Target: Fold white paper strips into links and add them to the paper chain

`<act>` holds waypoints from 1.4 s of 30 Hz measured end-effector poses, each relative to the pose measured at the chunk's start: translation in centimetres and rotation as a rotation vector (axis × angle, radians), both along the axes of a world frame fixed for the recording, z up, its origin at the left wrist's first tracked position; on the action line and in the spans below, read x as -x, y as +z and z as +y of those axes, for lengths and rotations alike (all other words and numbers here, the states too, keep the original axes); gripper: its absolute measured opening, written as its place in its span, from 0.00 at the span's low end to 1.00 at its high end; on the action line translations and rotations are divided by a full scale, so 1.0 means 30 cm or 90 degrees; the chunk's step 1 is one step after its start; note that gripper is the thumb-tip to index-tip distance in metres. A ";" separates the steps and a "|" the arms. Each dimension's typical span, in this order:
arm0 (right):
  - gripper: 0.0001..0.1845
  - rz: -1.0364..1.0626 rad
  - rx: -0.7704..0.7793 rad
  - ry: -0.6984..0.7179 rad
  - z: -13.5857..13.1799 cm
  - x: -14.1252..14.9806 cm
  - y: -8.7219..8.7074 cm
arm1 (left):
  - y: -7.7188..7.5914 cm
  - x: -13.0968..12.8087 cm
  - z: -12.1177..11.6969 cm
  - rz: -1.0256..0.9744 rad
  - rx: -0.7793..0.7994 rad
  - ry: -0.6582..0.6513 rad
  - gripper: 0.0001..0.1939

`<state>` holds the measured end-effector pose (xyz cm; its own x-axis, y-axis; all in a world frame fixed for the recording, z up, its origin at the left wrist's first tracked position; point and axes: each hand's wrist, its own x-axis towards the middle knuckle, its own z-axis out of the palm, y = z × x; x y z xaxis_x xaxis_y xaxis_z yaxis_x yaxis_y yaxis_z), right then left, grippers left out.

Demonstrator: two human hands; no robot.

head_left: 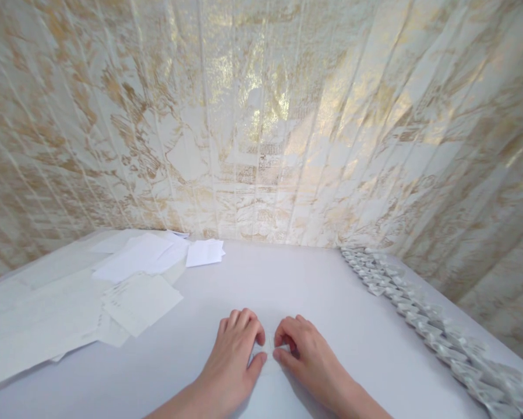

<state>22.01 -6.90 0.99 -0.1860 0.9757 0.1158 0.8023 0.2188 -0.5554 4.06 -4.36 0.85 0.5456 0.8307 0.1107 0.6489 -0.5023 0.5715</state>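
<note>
At the near edge of the worktop [261, 279], which is smooth and white, two bare forearms come in from below and the hands face each other, near but apart. The left hand [237, 352] rests with its thumb and forefinger curled towards one another and a little apart, paper showing between them; I cannot tell how firmly it grips. The right hand [305, 352] has thumb and forefinger pinched together on the other side of the same item, a small, pale, thin piece of folded paper [268, 349], which lies low over the worktop between the two hands; its outline is faint against the white surface. Well to the left, large flat off-white paper sheets [34, 326] overlap along the side, and smaller cream rectangular paper slips [145, 302] with faint dark marks lie fanned at their inner edge. To the right, long rows of pointed, silvery-grey folded paper pieces [423, 323] overlap closely and run from the near corner to the back. Farther off on the left, brighter white loose sheets [141, 253] lie heaped, with a small white rectangular paper stack [204, 253] just beside them. Behind everything rises a cream-and-gold patterned wall covering [261, 116] with vertical creases and a shiny patch.
</note>
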 end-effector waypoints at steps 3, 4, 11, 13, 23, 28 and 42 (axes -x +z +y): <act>0.16 0.034 0.001 0.037 0.005 -0.026 -0.003 | 0.002 0.016 0.006 -0.003 0.013 -0.014 0.13; 0.18 0.046 0.002 0.048 0.007 -0.036 -0.005 | 0.000 0.022 0.008 -0.008 0.013 -0.022 0.14; 0.25 0.121 0.031 0.038 0.008 -0.066 -0.019 | -0.022 0.042 0.026 -0.039 -0.004 -0.041 0.19; 0.23 0.129 0.026 0.015 0.000 -0.051 -0.020 | -0.022 0.036 0.026 -0.033 -0.009 -0.039 0.22; 0.18 0.086 -0.069 -0.028 -0.026 0.015 -0.034 | -0.012 0.017 0.008 -0.072 -0.039 -0.051 0.26; 0.08 0.209 -0.069 0.008 -0.029 0.011 -0.033 | 0.001 0.008 -0.004 -0.147 0.079 0.002 0.12; 0.08 -0.133 -0.274 0.160 -0.022 -0.010 -0.040 | -0.025 -0.007 -0.021 -0.075 -0.041 -0.044 0.13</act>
